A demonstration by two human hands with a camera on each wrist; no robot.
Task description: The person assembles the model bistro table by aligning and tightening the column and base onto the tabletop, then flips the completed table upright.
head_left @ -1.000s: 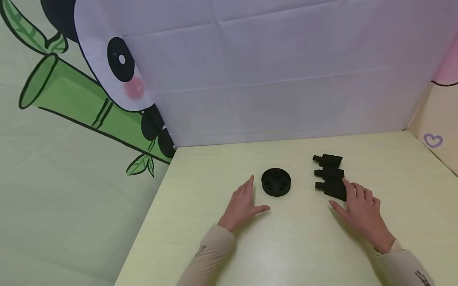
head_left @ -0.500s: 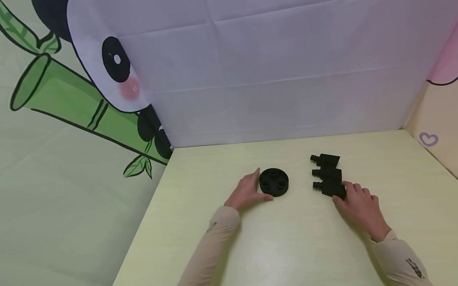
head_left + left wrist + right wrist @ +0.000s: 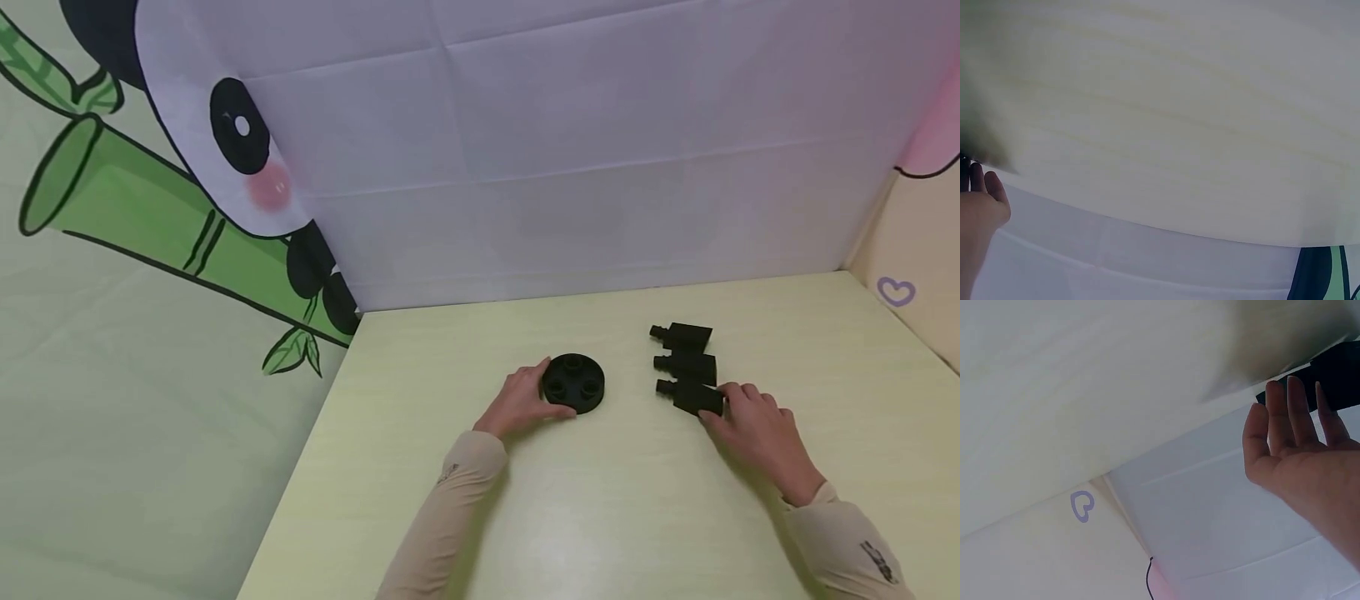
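Note:
A round black disc (image 3: 573, 384) with three round sockets on its top lies flat on the table. My left hand (image 3: 519, 400) holds it by its left side, index finger at the back and thumb along the front edge. Three black blocks, each with a narrow stub on its left end, lie in a column to the right: a far block (image 3: 686, 337), a middle block (image 3: 690, 367) and a near block (image 3: 697, 398). My right hand (image 3: 765, 437) pinches the right end of the near block between thumb and fingers. The left wrist view shows only part of the left hand (image 3: 982, 209).
The pale wooden table (image 3: 600, 517) ends at a pale lilac cloth wall (image 3: 570, 208) behind. To the left hangs a green cloth with a bamboo drawing (image 3: 150, 200). A cream panel with a heart drawing (image 3: 896, 292) stands along the right edge.
My left hand has moved right and closed around the disc's left side. The right thumb has come in against the near block, which has turned slightly.

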